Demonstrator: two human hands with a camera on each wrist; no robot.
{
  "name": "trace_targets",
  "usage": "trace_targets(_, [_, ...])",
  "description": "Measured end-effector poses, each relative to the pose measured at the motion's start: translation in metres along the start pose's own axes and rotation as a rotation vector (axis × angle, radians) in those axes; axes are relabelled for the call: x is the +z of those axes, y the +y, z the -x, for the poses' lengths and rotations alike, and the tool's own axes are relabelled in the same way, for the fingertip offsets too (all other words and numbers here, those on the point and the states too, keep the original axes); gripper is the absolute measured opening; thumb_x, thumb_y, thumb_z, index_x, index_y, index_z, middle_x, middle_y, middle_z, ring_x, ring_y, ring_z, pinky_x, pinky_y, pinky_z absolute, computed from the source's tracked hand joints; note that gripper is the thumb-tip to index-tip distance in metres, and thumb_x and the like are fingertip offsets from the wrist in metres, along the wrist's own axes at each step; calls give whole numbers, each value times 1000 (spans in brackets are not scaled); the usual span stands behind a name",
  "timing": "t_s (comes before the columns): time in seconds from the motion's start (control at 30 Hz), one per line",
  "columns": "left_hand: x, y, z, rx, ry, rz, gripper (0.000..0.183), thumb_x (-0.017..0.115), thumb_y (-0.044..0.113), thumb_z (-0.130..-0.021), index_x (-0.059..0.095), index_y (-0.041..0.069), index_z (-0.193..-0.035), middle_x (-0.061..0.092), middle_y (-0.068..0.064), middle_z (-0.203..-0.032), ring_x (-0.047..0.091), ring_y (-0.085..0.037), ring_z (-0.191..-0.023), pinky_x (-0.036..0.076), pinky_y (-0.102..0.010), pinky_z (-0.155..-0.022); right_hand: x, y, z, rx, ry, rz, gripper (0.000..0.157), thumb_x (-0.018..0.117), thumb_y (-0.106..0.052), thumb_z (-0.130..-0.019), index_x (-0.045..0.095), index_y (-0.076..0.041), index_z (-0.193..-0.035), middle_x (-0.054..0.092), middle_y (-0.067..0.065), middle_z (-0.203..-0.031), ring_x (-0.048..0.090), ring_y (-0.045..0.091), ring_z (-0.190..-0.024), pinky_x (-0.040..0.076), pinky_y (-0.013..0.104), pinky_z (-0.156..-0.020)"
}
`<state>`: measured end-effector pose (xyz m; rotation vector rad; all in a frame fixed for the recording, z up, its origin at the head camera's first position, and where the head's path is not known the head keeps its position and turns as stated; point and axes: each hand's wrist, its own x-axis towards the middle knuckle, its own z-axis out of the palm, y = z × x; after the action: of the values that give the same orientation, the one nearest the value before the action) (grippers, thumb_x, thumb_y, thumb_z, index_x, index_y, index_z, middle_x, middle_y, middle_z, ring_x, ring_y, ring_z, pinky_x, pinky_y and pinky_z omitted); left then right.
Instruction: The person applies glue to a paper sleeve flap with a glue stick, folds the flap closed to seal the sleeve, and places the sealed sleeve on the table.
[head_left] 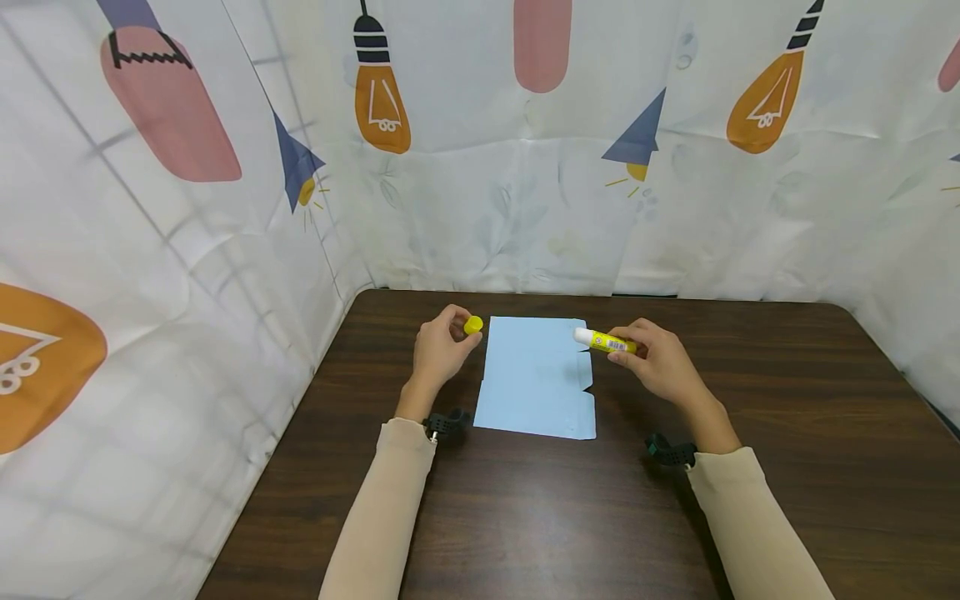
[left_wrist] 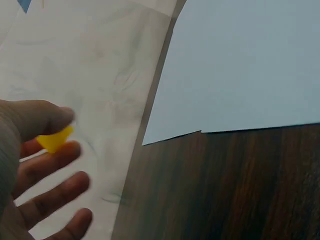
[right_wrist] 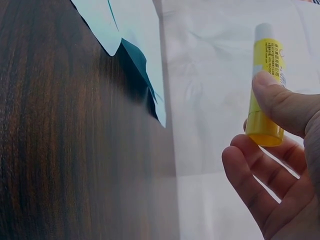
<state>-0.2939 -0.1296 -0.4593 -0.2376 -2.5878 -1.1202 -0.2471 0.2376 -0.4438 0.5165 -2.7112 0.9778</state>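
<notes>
Between the thumb and fingers of my left hand (head_left: 438, 348) is a small yellow cap (head_left: 473, 325), held just off the paper's left edge. The left wrist view shows the same yellow cap (left_wrist: 55, 139) pinched, with the other fingers spread. My right hand (head_left: 660, 360) grips a yellow glue stick (head_left: 606, 342) whose uncapped white end points left, over the paper's right edge. In the right wrist view the glue stick (right_wrist: 266, 90) lies between thumb and fingers. A light blue sheet of paper (head_left: 528, 379) with notched flaps on its right side lies between both hands.
The dark wooden table (head_left: 525, 517) extends around the paper. A white printed curtain (head_left: 480, 217) hangs behind the table and along its left side. Each wrist wears a dark strap, the left strap (head_left: 447, 422) being close to the paper's lower left corner.
</notes>
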Motion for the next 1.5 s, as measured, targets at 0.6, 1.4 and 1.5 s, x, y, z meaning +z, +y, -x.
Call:
trace_targets(0.6, [-1, -20, 3, -113, -185, -88, 32, 72, 30, -96, 61, 14, -122, 66, -9, -118, 59, -29, -104, 51, -48, -89, 1, 3, 0, 9, 34, -57, 35, 78, -18, -91, 71, -6, -123, 66, 6, -103, 57, 21, -79, 49, 29, -68])
trace_targets(1.4, [-2, -24, 4, -145, -271, -216, 30, 76, 29, -92, 68, 12, -115, 65, -4, -96, 60, -24, -89, 41, -46, -93, 1, 2, 0, 69, 20, -119, 34, 75, -20, -94, 69, -5, -124, 68, 9, -107, 60, 23, -83, 51, 28, -66])
trace_targets(1.5, [-3, -25, 4, -145, -291, -218, 34, 76, 29, -92, 67, 11, -119, 64, -5, -97, 59, -24, -89, 41, -45, -92, 1, 3, 0, 75, 18, -126, 35, 75, -21, -94, 69, -6, -124, 68, 9, -108, 60, 24, -83, 51, 28, -66])
